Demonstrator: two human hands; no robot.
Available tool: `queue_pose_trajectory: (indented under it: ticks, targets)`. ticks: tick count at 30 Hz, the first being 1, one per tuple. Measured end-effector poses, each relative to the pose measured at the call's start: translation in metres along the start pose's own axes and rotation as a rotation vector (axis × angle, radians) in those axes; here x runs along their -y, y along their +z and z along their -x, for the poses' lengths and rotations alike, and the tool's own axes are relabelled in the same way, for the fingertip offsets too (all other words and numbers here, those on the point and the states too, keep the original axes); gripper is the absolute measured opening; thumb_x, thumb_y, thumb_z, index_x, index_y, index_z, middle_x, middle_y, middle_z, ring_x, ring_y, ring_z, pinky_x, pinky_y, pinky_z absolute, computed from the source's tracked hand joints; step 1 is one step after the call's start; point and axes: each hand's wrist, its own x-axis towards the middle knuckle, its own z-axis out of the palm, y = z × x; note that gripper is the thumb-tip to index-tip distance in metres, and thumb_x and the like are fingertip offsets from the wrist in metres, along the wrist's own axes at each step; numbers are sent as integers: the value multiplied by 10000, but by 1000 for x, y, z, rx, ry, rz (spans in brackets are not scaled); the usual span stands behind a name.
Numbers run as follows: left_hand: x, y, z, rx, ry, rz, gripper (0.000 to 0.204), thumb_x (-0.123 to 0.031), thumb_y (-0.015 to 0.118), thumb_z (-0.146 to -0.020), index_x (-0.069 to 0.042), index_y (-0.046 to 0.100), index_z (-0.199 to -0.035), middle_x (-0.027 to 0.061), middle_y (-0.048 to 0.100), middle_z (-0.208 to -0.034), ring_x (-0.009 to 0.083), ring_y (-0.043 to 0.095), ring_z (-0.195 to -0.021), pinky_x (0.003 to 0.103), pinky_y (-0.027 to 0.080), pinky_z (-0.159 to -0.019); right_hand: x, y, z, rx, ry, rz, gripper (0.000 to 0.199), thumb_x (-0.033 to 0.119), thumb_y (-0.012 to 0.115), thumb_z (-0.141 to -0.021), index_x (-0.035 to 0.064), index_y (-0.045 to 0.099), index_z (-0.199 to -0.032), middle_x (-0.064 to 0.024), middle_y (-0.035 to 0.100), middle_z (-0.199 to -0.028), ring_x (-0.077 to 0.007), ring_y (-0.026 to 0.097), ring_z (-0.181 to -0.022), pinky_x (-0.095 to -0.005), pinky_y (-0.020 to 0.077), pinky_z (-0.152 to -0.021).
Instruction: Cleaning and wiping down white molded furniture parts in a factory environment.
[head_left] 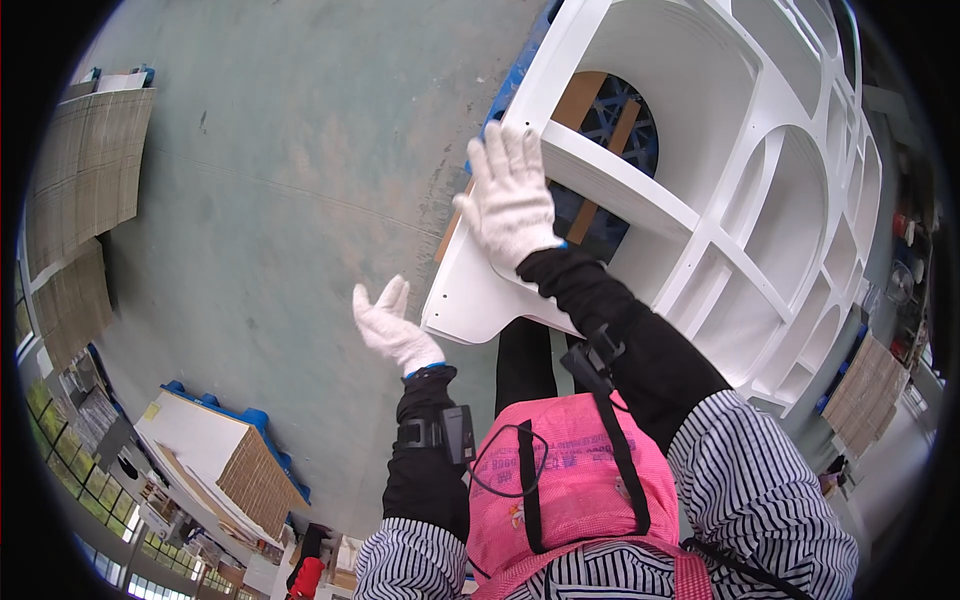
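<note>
A large white panelled frame (625, 178), with curved ribs, round cut-outs and several open compartments, fills the upper right. My right hand (508, 195), in a white knit glove, lies over its near left edge. The fingers are stretched out flat, and nothing is in the grip. My left hand (395, 325), gloved the same way, is in the air just left of the frame's lower corner. Its thumb stands apart from the fingers, and it holds nothing. Small dark holes mark the frame's edge strip.
A blue pallet (514, 82) with brown boards shows beneath the frame and through its round opening. On the grey-green floor (290, 180), stacked sheets (85, 180) stand at far left. Another board stack (210, 440) on a blue pallet stands lower left, and further stacked sheets (868, 395) at right.
</note>
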Motion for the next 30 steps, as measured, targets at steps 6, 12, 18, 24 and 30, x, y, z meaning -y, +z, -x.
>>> queue_pose_trajectory:
  ticks: [6, 12, 18, 24, 30]
  targets:
    - [-62, -32, -21, -94, 93, 24, 640, -435, 324, -1041, 67, 387, -1433, 298, 568, -1317, 365, 580, -1233, 440, 455, -1097, 104, 84, 165, 728, -818, -169, 362, 190, 566, -876, 82, 706, -1192, -124, 604, -1383, -248, 479, -1381, -395, 378, -1156]
    - [-105, 77, 4, 493, 60, -66, 640, -401, 504, -1014, 83, 399, -1418, 283, 571, -1320, 346, 578, -1242, 440, 461, -1076, 29, -66, 80, 889, -447, -528, 215, 200, 595, -786, 80, 737, -894, -180, 727, -905, -394, 703, -860, -496, 557, -767]
    - [-80, 223, 37, 679, 668, -1139, 1115, -548, 771, -772, 54, 222, -1533, 260, 386, -1534, 372, 367, -1440, 438, 323, -1168, -155, -136, -74, -78, 231, -395, 493, 355, 526, -976, -13, 572, -1301, -238, 632, -1265, -372, 650, -1101, -431, 529, -931]
    - [-24, 275, -45, 708, 602, -1168, 827, -468, 611, -897, 1, 318, -1511, 237, 540, -1419, 340, 590, -1257, 446, 473, -1048, -131, -76, -154, -77, -309, -168, 690, 482, 432, -1013, 0, 394, -1504, -223, 283, -1613, -335, 179, -1534, -449, 72, -1270]
    - [-89, 306, 32, 642, 379, -1161, 610, -322, 774, -755, -124, 539, -1282, 159, 716, -1050, 374, 698, -967, 481, 536, -862, -248, -93, -224, -107, -34, 64, 747, 518, 378, -1025, 22, 259, -1571, -185, 163, -1662, -322, 79, -1555, -448, 2, -1272]
